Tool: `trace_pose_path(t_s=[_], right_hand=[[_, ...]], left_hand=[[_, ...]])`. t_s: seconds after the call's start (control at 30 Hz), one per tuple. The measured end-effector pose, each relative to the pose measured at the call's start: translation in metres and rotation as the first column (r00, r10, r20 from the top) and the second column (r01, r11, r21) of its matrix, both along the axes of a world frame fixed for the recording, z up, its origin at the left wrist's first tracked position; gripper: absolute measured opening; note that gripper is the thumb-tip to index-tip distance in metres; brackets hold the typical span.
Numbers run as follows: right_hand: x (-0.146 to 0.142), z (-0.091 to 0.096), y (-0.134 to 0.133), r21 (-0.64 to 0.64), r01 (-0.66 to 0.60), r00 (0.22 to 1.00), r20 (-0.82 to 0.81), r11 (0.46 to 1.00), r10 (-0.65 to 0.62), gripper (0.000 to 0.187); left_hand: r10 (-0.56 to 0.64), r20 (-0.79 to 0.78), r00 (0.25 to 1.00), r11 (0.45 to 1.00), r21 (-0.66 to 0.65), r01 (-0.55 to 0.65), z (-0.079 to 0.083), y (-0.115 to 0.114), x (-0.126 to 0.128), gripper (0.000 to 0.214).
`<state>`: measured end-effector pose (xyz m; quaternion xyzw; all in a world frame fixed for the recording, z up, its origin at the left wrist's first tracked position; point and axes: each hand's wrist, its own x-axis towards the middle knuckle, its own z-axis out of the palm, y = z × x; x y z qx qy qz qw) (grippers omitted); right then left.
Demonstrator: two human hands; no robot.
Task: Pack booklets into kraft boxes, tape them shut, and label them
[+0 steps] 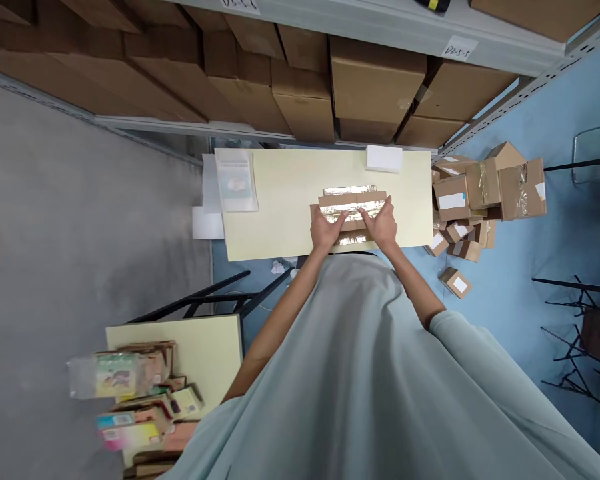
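While hands (325,231) (383,227) hold cardboard (353,199), cream table (285,200), shelving (380,32)

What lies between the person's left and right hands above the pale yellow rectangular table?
In the head view, a brown cardboard package with shiny tape lies between the left hand and right hand, both touching it.

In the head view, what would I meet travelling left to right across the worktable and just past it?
Clear packet → left hand → right hand → pile of cardboard boxes. Both hands are on the taped cardboard.
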<state>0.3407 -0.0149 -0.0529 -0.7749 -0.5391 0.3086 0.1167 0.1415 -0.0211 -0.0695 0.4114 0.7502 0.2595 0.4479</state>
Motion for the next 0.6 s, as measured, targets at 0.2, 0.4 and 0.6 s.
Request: trace_pose_path(t_s=[0.2,0.4,0.6], right_hand=[[-0.014,0.007,0.000,0.079,-0.090,0.988,0.132,0.993,0.079,0.117],[-0.021,0.001,0.005,0.115,-0.138,0.982,0.144,0.984,0.121,0.131],[0.022,-0.008,-0.002,-0.025,0.006,0.982,-0.186,1.000,-0.011,0.129]], left_hand=[[-0.054,0.006,0.999,0.998,0.027,0.054,-0.005,0.008,-0.009,0.071],[-0.075,-0.001,0.997,0.997,0.027,0.075,-0.006,0.010,-0.010,0.070],[-0.086,0.089,0.992,0.993,0.090,0.078,-0.010,0.008,-0.012,0.090]])
